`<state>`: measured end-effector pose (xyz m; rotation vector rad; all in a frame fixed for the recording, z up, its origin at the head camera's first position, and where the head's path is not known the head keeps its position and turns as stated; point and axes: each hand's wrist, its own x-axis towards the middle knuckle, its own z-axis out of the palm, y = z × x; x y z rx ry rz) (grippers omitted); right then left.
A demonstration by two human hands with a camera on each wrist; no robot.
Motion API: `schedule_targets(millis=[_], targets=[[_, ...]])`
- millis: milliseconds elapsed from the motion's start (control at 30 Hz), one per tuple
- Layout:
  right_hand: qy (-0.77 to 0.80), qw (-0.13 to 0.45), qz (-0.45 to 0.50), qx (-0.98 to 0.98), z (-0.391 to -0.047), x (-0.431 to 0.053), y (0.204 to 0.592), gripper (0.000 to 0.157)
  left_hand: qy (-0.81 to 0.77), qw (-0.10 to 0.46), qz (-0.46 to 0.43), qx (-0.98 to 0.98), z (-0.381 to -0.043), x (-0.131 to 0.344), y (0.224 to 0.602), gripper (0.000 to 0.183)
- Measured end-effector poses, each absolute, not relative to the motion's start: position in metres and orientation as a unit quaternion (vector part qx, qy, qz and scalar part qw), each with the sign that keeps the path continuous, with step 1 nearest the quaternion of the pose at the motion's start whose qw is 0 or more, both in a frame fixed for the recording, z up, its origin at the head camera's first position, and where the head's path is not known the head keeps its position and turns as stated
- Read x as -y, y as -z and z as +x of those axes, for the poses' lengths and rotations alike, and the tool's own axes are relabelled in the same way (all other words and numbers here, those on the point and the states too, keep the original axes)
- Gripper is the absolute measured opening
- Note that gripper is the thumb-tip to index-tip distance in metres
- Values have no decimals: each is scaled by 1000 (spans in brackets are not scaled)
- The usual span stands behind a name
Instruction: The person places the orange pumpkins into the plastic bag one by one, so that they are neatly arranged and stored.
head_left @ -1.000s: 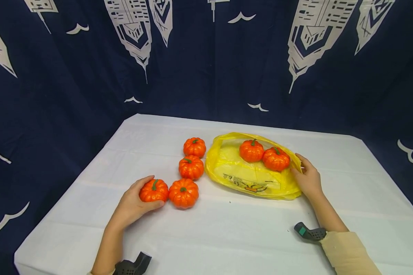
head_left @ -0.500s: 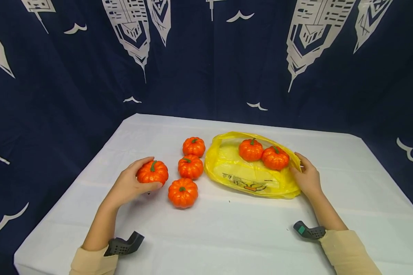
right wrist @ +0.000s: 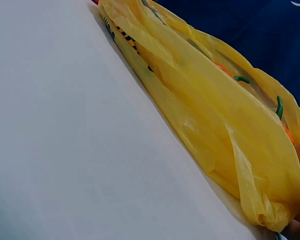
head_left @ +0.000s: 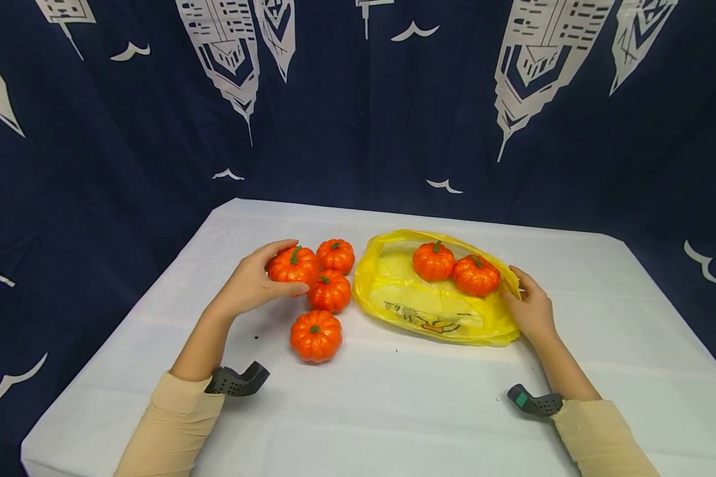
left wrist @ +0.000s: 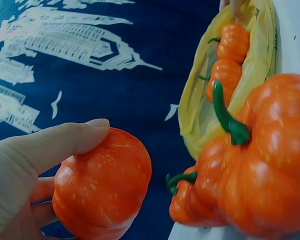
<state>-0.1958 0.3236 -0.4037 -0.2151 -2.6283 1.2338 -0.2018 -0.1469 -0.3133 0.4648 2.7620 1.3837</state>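
Observation:
My left hand [head_left: 252,285] grips a small orange pumpkin [head_left: 294,266] with a green stem, thumb on its near side and fingers round the far side. In the left wrist view that pumpkin [left wrist: 105,185] appears raised off the table. At the right, my right hand [head_left: 532,310] holds the edge of a yellow plastic bag [head_left: 388,291], whose mouth lies open. Inside the bag sit two more pumpkins, a left one [head_left: 433,261] and a right one [head_left: 476,275]. The right wrist view shows mostly the bag's side [right wrist: 200,125]; most of that hand is cut off there.
Left of the bag stand three pumpkins in a rough column: a far one [head_left: 335,256], a middle one [head_left: 330,291] and a near one [head_left: 316,336]. The white-covered table [head_left: 394,411] meets a dark blue printed curtain [head_left: 358,119] behind.
My left hand has lifted the pumpkin from beside the near one and carried it away from me, then rightward towards the far and middle ones. The right hand and bag stay put.

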Motion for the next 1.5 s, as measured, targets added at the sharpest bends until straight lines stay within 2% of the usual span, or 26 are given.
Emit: schedule_targets(millis=[733, 1500], targets=[[-417, 113, -69, 899, -195, -324, 403, 54, -458, 2, 172, -872, -234, 75, 311, 81], [-423, 113, -70, 897, -196, -326, 406, 54, -442, 26, 187, -877, -249, 8, 318, 78]])
